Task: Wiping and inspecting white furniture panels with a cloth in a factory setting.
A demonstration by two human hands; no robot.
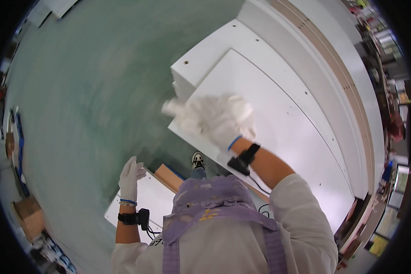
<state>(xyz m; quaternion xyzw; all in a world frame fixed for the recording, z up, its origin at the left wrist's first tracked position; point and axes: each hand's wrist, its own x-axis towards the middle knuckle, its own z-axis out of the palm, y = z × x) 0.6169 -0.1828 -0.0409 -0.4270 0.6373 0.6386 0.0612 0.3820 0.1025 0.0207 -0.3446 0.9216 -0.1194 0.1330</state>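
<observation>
My right hand [217, 119], in a white glove, is blurred with motion at the near corner of a large white board [278, 132] that lies on a stack of white panels. The fingers look closed around a small white cylinder-like piece [171, 107] at the board's edge. My left hand [130, 177], also in a white glove, hangs low with its fingers together and straight, holding nothing, just above a smaller white panel [144, 205]. Both wrists carry black bands with small devices.
The floor [100, 82] is green. A thicker white panel [210, 59] with small holes lies under the large board. A brown board edge [169, 176] shows by my shoe [197, 160]. Cardboard boxes [28, 214] stand at the left; cluttered shelves [388, 91] run along the right.
</observation>
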